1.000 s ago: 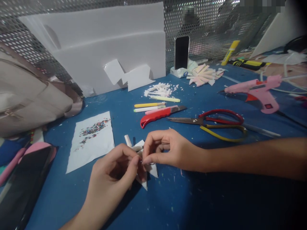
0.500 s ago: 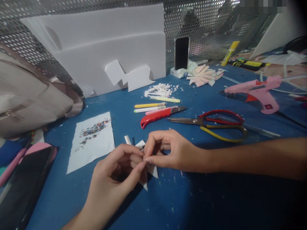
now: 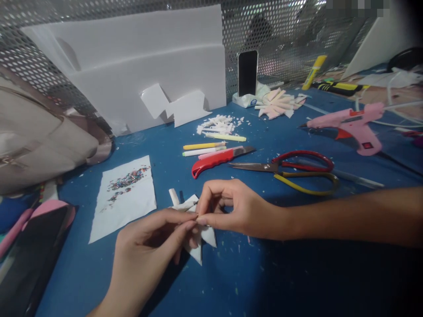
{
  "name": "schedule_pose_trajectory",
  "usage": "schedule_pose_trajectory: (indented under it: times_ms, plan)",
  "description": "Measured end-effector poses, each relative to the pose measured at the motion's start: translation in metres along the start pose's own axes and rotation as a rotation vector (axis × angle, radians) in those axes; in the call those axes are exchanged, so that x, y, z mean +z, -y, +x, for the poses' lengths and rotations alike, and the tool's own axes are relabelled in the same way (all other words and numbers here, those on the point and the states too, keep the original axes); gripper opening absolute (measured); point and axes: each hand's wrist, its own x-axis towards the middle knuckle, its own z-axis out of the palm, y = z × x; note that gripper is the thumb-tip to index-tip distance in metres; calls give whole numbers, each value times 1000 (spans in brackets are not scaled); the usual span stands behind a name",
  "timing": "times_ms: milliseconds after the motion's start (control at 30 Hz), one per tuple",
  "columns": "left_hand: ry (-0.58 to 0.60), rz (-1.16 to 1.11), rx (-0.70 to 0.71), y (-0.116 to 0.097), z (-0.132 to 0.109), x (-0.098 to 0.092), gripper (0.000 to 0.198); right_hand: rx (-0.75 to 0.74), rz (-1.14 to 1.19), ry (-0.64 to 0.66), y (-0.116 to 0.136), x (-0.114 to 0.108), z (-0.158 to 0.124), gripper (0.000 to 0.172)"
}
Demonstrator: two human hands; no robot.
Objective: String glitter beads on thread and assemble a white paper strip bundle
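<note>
A small white foam piece with pointed petals lies on the blue table between my hands. My left hand pinches it from the left, thumb and forefinger closed at its middle. My right hand meets it from the right, fingers curled and pinched on the same spot. Fingertips of both hands touch. Much of the piece is hidden under my fingers.
Scissors, a red utility knife, coloured sticks and a pink glue gun lie behind my hands. A paper sheet with glitter is to the left, white foam boards and a standing phone at the back, a bag far left.
My left hand has flattened and lowered a little, its fingers stretching toward the right hand's pinch. The right hand has barely moved. The view has shifted slightly.
</note>
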Motion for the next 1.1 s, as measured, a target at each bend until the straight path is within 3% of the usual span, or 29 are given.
schedule_pose_trajectory:
  times_ms: [300, 667, 1100]
  plan:
    - [-76, 200, 84, -1, -3, -3, 12, -215, -257, -2, -2, -3, -3, 3]
    - [-83, 425, 203, -3, -4, -3, 5, -247, -268, 14, -1, -3, -3, 4]
    - [-48, 90, -62, -3, 2, -1, 10, -173, -225, 29, 1, -3, -1, 15]
